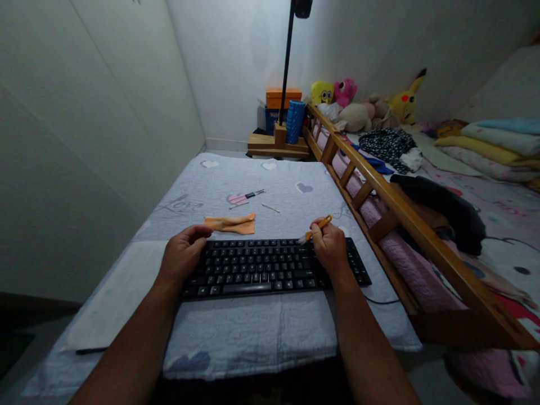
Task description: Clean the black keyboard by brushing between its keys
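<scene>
A black keyboard (261, 268) lies on the pale blue cloth of the table. My left hand (184, 251) is closed on the keyboard's left end, thumb and fingers at its upper left corner. In my right hand (328, 245) is a small brush with an orange handle (324, 221); its pale bristles rest at the top row of keys, right of the middle. Part of the keyboard's right side is hidden under that hand. An orange cloth (230, 224) lies folded just behind the keyboard's left part.
Behind the cloth are a pink and black tool (246, 197) and two cotton swabs (270, 208). A white sheet (122, 292) lies at the left. A wooden bed rail (379, 191) borders the table's right side. A lamp pole (287, 67) stands behind.
</scene>
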### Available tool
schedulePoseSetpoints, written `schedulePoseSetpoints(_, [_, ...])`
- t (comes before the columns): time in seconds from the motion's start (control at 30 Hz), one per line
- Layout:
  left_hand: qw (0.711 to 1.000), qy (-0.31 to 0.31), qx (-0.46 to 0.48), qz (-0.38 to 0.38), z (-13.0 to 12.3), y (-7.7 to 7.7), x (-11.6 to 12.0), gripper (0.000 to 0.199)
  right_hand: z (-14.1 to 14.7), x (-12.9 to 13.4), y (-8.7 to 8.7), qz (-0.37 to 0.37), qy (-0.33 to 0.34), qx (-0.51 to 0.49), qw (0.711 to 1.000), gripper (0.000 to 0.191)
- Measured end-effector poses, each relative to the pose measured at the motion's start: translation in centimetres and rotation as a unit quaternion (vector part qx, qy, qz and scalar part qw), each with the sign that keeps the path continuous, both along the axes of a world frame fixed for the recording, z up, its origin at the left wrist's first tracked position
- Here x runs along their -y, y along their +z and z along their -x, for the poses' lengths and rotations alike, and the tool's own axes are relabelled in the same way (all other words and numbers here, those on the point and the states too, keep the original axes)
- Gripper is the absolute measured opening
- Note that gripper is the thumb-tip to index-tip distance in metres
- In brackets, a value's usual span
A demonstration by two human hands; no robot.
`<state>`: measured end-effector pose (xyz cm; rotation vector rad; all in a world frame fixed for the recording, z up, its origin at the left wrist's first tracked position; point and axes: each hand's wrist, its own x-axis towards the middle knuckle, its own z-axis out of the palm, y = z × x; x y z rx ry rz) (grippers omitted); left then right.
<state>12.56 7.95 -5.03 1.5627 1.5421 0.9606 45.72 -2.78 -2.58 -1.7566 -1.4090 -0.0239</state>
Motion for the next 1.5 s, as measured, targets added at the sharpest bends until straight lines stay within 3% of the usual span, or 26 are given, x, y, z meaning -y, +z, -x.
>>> schedulePoseSetpoints(0.13, [1.000, 0.003, -0.011, -0.005, 0.0, 0.2, 0.0, 0.028, -0.4, 0.3, 0.3, -0.043, -0.023, -0.021, 0.999, 0.029])
schedulePoseSetpoints(0.3, [1.000, 0.004, -0.014, -0.006, -0.1, 0.3, 0.1, 0.028, 1.2, 0.4, 0.6, -0.017, 0.101, -0.177, 0.979, 0.029])
schedulePoseSetpoints(0.43, [1.000, 0.001, -0.018, -0.011, 0.0, 0.2, 0.0, 0.027, 2.3, 0.3, 0.4, 0.018, 0.150, -0.161, 0.975, 0.028])
schedulePoseSetpoints(0.53, [1.000, -0.002, -0.024, -0.010, 0.1, 0.1, 0.0, 0.028, 1.9, 0.2, 0.2, 0.026, 0.120, -0.099, 0.988, 0.029])
schedulePoseSetpoints(0.73, [0.999, -0.001, -0.035, -0.013, 0.0, 0.1, 0.0, 0.028, -0.1, 0.5, 0.2, -0.020, -0.029, 0.010, 0.999, 0.030])
schedulePoseSetpoints(0.87, [0.999, -0.002, -0.033, -0.012, 0.1, 0.0, -0.1, 0.028, 0.3, 0.7, 0.5, -0.044, 0.013, -0.075, 0.996, 0.029])
schedulePoseSetpoints(0.97, [0.999, -0.003, -0.035, -0.013, 0.1, 0.0, -0.1, 0.028, 1.5, 0.7, 0.6, -0.011, 0.096, -0.146, 0.985, 0.027])
schedulePoseSetpoints(1.07, [0.999, 0.001, -0.036, -0.014, 0.1, 0.2, 0.0, 0.029, 2.2, 0.5, 0.5, 0.016, 0.138, -0.150, 0.979, 0.025])
schedulePoseSetpoints(1.17, [0.999, 0.006, -0.039, -0.016, 0.0, 0.4, 0.1, 0.028, 1.8, 0.3, 0.3, 0.014, 0.108, -0.097, 0.989, 0.027])
schedulePoseSetpoints(1.37, [0.999, 0.006, -0.044, -0.015, 0.0, 0.5, 0.1, 0.030, -0.1, 0.6, 0.3, -0.031, -0.037, 0.011, 0.999, 0.028])
schedulePoseSetpoints(1.43, [0.999, 0.004, -0.045, -0.018, 0.1, 0.4, 0.0, 0.029, -0.1, 0.8, 0.4, -0.048, -0.040, -0.011, 0.998, 0.027])
schedulePoseSetpoints(1.5, [0.999, 0.002, -0.046, -0.022, 0.1, 0.3, 0.0, 0.029, 0.4, 0.9, 0.6, -0.049, 0.002, -0.065, 0.997, 0.027])
